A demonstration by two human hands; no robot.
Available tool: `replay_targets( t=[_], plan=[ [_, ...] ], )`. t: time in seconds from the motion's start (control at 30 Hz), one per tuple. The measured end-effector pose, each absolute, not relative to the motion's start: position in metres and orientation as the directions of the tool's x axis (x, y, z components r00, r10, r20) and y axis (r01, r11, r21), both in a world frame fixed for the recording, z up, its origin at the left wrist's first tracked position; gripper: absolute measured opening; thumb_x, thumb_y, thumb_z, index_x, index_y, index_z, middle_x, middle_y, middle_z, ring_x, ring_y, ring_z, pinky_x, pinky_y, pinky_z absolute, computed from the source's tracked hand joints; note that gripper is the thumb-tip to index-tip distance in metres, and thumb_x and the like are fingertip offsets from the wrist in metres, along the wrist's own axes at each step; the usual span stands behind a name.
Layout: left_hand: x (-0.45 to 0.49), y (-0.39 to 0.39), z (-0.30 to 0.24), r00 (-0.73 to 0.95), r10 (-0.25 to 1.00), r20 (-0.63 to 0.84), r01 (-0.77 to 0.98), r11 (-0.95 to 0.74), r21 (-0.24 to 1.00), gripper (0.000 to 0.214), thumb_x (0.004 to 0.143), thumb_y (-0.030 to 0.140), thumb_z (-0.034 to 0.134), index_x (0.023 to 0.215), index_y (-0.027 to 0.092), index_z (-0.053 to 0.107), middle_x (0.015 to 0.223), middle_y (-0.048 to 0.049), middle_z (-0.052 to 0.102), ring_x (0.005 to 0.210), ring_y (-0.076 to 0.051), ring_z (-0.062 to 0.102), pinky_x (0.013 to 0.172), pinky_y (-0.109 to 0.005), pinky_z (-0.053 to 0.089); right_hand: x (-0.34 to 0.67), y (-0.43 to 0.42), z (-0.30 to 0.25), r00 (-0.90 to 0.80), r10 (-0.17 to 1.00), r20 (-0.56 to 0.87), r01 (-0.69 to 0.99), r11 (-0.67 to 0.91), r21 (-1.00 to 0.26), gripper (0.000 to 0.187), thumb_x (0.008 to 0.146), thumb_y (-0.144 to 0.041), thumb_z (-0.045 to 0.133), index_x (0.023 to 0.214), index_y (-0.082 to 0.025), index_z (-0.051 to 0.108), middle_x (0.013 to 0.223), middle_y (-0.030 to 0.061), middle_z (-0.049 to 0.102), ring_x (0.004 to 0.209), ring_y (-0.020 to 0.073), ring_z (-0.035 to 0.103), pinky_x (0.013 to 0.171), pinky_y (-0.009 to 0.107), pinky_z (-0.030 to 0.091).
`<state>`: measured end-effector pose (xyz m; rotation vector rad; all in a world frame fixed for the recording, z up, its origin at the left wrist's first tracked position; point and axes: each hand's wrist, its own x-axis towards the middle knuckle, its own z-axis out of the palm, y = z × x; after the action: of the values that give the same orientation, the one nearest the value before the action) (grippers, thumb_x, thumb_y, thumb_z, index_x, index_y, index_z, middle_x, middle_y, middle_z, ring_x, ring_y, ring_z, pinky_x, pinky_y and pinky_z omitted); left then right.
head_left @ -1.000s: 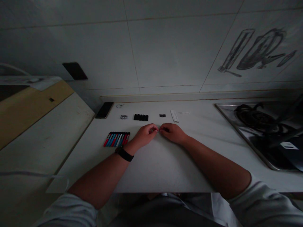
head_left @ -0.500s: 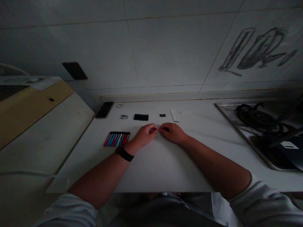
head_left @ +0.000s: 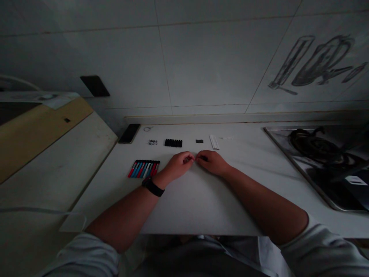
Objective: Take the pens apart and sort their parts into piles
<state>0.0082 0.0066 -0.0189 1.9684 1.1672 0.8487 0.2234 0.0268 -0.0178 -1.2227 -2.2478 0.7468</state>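
Note:
My left hand (head_left: 178, 164) and my right hand (head_left: 211, 162) rest on the white counter (head_left: 196, 200), fingertips pinched and meeting over a tiny part I cannot make out. A black watch sits on my left wrist. A row of red, blue and white pens (head_left: 143, 169) lies left of my left hand. Beyond my hands lie small silver pieces (head_left: 152, 142), a row of black parts (head_left: 173, 143), a small black piece (head_left: 199, 141), a white strip (head_left: 213, 141) and faint clear bits (head_left: 227, 137).
A dark phone (head_left: 129, 133) lies at the counter's back left corner beside a small ring. A gas hob (head_left: 319, 154) fills the right side. A lower white and wooden surface (head_left: 43, 154) stands to the left. The tiled wall rises behind.
Both hands stay pinched together at the same spot. The view has shifted slightly to the right.

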Motion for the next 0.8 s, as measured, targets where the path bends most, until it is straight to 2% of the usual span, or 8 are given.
replay_targets(
  t=[0.2, 0.33, 0.5, 0.57, 0.63, 0.73, 0.8],
  plan=[
    [0.010, -0.002, -0.006, 0.357, 0.906, 0.225, 0.423, -0.372, 0.826, 0.009, 0.092, 0.019, 0.059, 0.093, 0.020, 0.067, 0.093, -0.0025, 0.072, 0.082, -0.015, 0.064, 0.076, -0.028, 0.052, 0.224, 0.027, -0.018, -0.488, 0.861, 0.143, 0.619, 0.457, -0.639, 0.015, 0.092, -0.026, 0.060, 0.093, -0.020, 0.073, 0.081, 0.0022, 0.068, 0.072, 0.0148, 0.057, 0.067, 0.026, 0.037],
    [0.012, -0.014, 0.013, 0.303, 0.923, 0.239, 0.365, -0.344, 0.865, 0.011, 0.094, 0.025, 0.059, 0.096, 0.020, 0.068, 0.092, -0.0036, 0.071, 0.076, -0.013, 0.063, 0.064, -0.023, 0.052, 0.224, 0.027, -0.019, -0.496, 0.853, 0.161, 0.615, 0.476, -0.629, 0.017, 0.094, -0.028, 0.058, 0.094, -0.020, 0.073, 0.085, 0.0035, 0.070, 0.074, 0.0156, 0.059, 0.069, 0.027, 0.039],
    [-0.010, -0.012, 0.041, 0.134, 0.953, 0.273, 0.305, -0.302, 0.903, 0.021, 0.093, 0.036, 0.063, 0.107, 0.021, 0.067, 0.086, -0.0026, 0.067, 0.064, -0.011, 0.061, 0.047, -0.019, 0.044, 0.225, 0.027, -0.020, -0.512, 0.845, 0.153, 0.615, 0.485, -0.621, 0.018, 0.095, -0.031, 0.057, 0.095, -0.021, 0.072, 0.091, 0.0047, 0.072, 0.076, 0.0162, 0.061, 0.071, 0.027, 0.041],
    [-0.030, -0.007, 0.052, 0.038, 0.951, 0.306, 0.303, -0.303, 0.904, 0.026, 0.093, 0.040, 0.064, 0.111, 0.021, 0.066, 0.091, -0.0034, 0.067, 0.062, -0.011, 0.061, 0.045, -0.019, 0.042, 0.224, 0.027, -0.020, -0.515, 0.844, 0.150, 0.622, 0.489, -0.612, 0.018, 0.095, -0.030, 0.057, 0.096, -0.022, 0.072, 0.093, 0.0052, 0.073, 0.077, 0.0166, 0.062, 0.072, 0.028, 0.042],
    [-0.055, -0.002, 0.062, -0.005, 0.938, 0.346, 0.369, -0.320, 0.873, 0.028, 0.092, 0.042, 0.065, 0.111, 0.021, 0.067, 0.098, -0.0045, 0.069, 0.065, -0.011, 0.062, 0.047, -0.020, 0.043, 0.225, 0.027, -0.019, -0.519, 0.841, 0.153, 0.623, 0.495, -0.606, 0.018, 0.095, -0.029, 0.057, 0.097, -0.022, 0.073, 0.094, 0.0057, 0.073, 0.079, 0.0170, 0.063, 0.073, 0.028, 0.043],
    [-0.092, 0.004, 0.068, 0.137, 0.927, 0.350, 0.579, -0.361, 0.731, 0.024, 0.090, 0.042, 0.068, 0.100, 0.021, 0.072, 0.097, -0.0049, 0.071, 0.081, -0.016, 0.065, 0.066, -0.026, 0.051, 0.225, 0.026, -0.016, -0.530, 0.834, 0.153, 0.616, 0.503, -0.606, 0.018, 0.095, -0.028, 0.056, 0.097, -0.021, 0.073, 0.094, 0.0061, 0.074, 0.081, 0.0173, 0.063, 0.074, 0.028, 0.044],
    [-0.112, 0.008, 0.064, 0.223, 0.932, 0.286, 0.703, -0.357, 0.615, 0.023, 0.086, 0.040, 0.073, 0.099, 0.021, 0.073, 0.096, -0.0042, 0.071, 0.082, -0.017, 0.063, 0.073, -0.029, 0.050, 0.226, 0.026, -0.015, -0.533, 0.833, 0.150, 0.612, 0.502, -0.611, 0.019, 0.096, -0.029, 0.056, 0.096, -0.021, 0.073, 0.093, 0.0058, 0.074, 0.080, 0.0171, 0.064, 0.074, 0.029, 0.044]
  ],
)
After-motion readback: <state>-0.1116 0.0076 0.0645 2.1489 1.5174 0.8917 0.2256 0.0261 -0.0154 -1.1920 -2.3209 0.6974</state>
